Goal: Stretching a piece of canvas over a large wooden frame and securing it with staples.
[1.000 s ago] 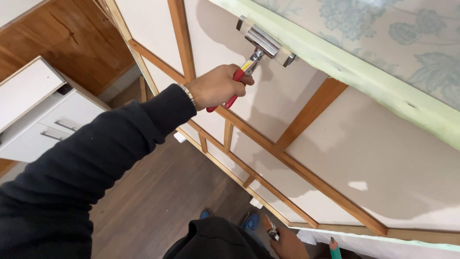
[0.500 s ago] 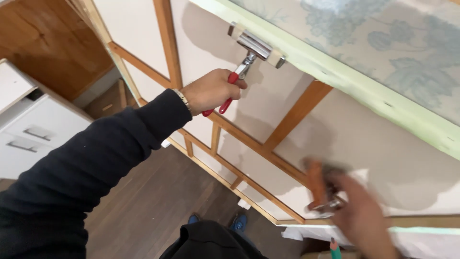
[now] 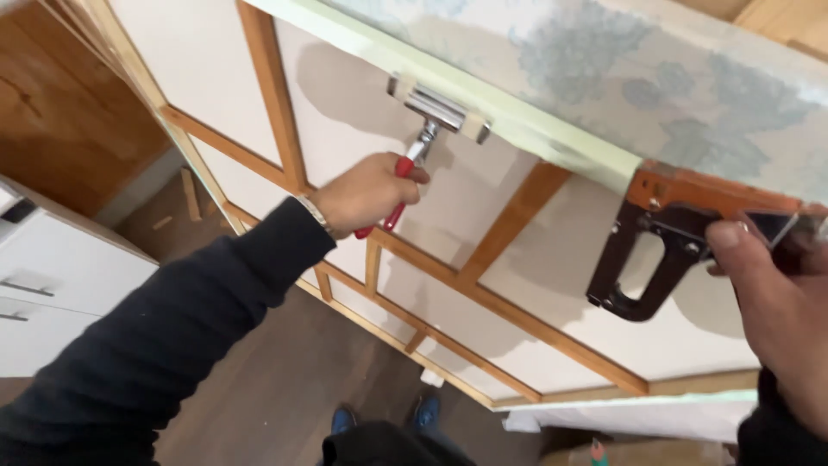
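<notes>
Left hand [image 3: 366, 194] holds red-handled pliers [image 3: 427, 129]; right hand [image 3: 776, 302] holds staple gun [image 3: 681, 233].

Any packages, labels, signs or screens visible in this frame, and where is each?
None that can be made out as such.
Small colourful thing, bottom edge, on the floor below the frame: possibly a package, too small to tell.
Printed fabric, top right on the wooden frame: pale with blue-grey floral pattern, no label.
</notes>
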